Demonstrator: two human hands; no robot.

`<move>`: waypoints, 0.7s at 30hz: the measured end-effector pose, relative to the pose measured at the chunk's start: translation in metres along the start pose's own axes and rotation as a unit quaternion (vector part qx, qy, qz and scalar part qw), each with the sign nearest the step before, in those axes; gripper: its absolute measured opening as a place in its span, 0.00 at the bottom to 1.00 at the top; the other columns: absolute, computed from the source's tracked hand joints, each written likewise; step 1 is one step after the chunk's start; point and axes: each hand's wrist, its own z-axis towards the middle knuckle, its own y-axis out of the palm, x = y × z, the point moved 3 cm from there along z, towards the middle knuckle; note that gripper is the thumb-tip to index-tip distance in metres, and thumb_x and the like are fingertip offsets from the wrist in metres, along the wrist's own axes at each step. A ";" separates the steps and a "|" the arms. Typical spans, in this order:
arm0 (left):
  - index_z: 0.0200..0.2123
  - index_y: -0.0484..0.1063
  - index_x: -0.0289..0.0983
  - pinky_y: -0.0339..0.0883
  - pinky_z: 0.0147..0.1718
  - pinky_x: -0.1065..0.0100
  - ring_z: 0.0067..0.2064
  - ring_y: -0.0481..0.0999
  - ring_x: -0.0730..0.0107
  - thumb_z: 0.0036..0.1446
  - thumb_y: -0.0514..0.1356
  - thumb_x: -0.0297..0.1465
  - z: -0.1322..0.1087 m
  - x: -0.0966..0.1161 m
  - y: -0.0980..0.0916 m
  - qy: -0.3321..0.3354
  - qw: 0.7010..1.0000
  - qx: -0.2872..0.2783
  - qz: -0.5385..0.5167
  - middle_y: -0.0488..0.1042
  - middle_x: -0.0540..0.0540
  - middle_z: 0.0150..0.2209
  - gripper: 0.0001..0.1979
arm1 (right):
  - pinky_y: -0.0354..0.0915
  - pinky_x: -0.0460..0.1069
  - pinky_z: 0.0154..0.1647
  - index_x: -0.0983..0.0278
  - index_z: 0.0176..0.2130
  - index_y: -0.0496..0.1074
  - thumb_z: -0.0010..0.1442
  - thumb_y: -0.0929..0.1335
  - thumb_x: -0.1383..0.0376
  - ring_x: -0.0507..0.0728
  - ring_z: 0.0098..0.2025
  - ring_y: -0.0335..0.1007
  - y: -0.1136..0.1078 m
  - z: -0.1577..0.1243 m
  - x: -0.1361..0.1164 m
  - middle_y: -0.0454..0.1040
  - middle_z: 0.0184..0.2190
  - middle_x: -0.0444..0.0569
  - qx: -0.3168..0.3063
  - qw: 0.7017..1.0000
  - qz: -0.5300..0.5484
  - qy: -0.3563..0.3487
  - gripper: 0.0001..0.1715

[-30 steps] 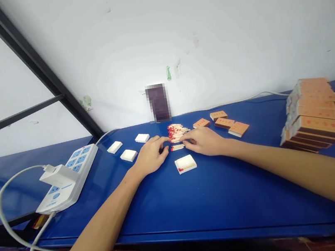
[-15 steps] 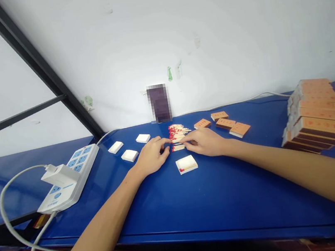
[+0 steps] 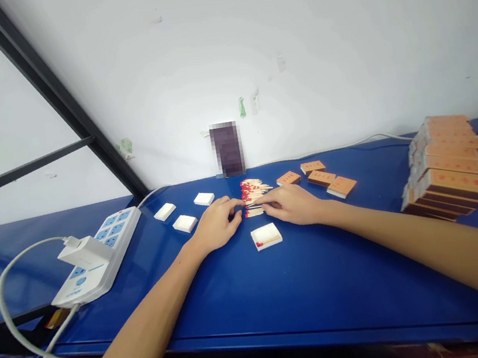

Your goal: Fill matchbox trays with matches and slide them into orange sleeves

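Near the left end of the blue table [image 3: 256,296], a white power strip [image 3: 115,226] lies slantwise, its far end toward the back edge and its near end toward the front left corner. A white adapter [image 3: 88,254] sits plugged into it, with a pale cable [image 3: 2,298] looping out past the front edge. Behind, a black metal frame [image 3: 32,72] slopes down to the table's back edge.

Next come three small white trays [image 3: 185,223], well in from the front edge. Beside them is the left hand [image 3: 215,225], its thumb and index finger a narrow gap apart, the index fingertip at the red heads of the matches [image 3: 255,190]. These lie in a loose pile near the middle of the back edge, heads leftward. Just nearer the front edge, an open tray [image 3: 269,231] holds red-headed matchstick.

The right hand [image 3: 294,202] has thumb and index finger close together at the matches' plain ends; whether it pinches one, I cannot tell. Beyond it lie four orange matchbox sleeves [image 3: 341,185], and toward the back right corner stands a stack of orange matchboxes [image 3: 451,171].
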 end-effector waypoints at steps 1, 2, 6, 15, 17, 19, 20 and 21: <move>0.49 0.74 0.38 0.63 0.35 0.64 0.37 0.70 0.63 0.64 0.53 0.31 0.000 0.000 0.000 0.002 1.000 0.000 -0.002 0.70 0.46 0.33 0.14 | 0.59 0.48 0.34 0.60 0.50 0.79 0.65 0.62 0.64 0.55 0.34 0.73 0.000 0.000 0.000 0.82 0.39 0.49 0.000 1.000 -0.001 -0.001 0.20; 0.49 0.74 0.38 0.63 0.35 0.64 0.37 0.70 0.63 0.64 0.53 0.31 0.000 0.000 0.000 0.003 1.000 0.001 -0.004 0.70 0.46 0.33 0.14 | 0.59 0.48 0.34 0.60 0.49 0.80 0.65 0.62 0.64 0.55 0.34 0.74 0.000 0.000 0.000 0.82 0.39 0.49 0.000 1.000 -0.001 -0.004 0.19; 0.49 0.74 0.37 0.63 0.36 0.64 0.36 0.70 0.64 0.64 0.52 0.30 0.000 -0.001 0.000 0.011 1.000 0.004 -0.010 0.70 0.46 0.33 0.14 | 0.59 0.47 0.33 0.61 0.48 0.80 0.64 0.63 0.64 0.54 0.31 0.73 -0.002 0.000 -0.001 0.82 0.36 0.49 0.004 1.000 0.007 0.002 0.19; 0.50 0.73 0.37 0.63 0.36 0.63 0.37 0.70 0.63 0.64 0.52 0.30 0.001 -0.001 0.000 0.007 1.000 -0.003 -0.001 0.70 0.46 0.33 0.15 | 0.59 0.47 0.34 0.62 0.50 0.78 0.64 0.63 0.65 0.54 0.32 0.73 -0.001 0.000 0.000 0.82 0.35 0.48 0.007 1.000 -0.004 0.015 0.19; 0.49 0.73 0.37 0.63 0.37 0.63 0.37 0.70 0.63 0.64 0.52 0.30 0.001 -0.001 0.000 0.008 1.000 -0.004 -0.002 0.70 0.46 0.33 0.14 | 0.60 0.48 0.36 0.62 0.51 0.78 0.65 0.63 0.64 0.55 0.35 0.74 0.000 0.000 0.001 0.82 0.38 0.49 0.005 1.000 -0.011 0.011 0.19; 0.49 0.73 0.37 0.64 0.37 0.63 0.37 0.70 0.63 0.64 0.52 0.30 0.001 -0.001 0.000 0.008 1.000 -0.004 -0.004 0.70 0.46 0.33 0.14 | 0.61 0.48 0.37 0.62 0.51 0.78 0.65 0.63 0.64 0.56 0.36 0.75 0.001 0.000 0.001 0.82 0.40 0.50 0.003 1.000 -0.012 0.007 0.19; 0.50 0.73 0.37 0.64 0.37 0.63 0.37 0.70 0.63 0.64 0.52 0.30 0.001 0.000 0.000 0.009 1.000 -0.004 -0.004 0.71 0.46 0.33 0.14 | 0.61 0.48 0.37 0.61 0.51 0.78 0.65 0.63 0.64 0.56 0.37 0.75 0.001 0.000 0.002 0.82 0.40 0.49 0.003 1.000 -0.010 0.005 0.19; 0.50 0.73 0.37 0.64 0.38 0.62 0.37 0.70 0.63 0.64 0.52 0.30 0.001 0.000 0.000 0.009 1.000 -0.003 -0.003 0.71 0.46 0.34 0.15 | 0.61 0.48 0.38 0.61 0.51 0.78 0.66 0.63 0.64 0.56 0.38 0.75 0.001 0.000 0.002 0.82 0.41 0.49 0.004 1.000 -0.008 0.003 0.19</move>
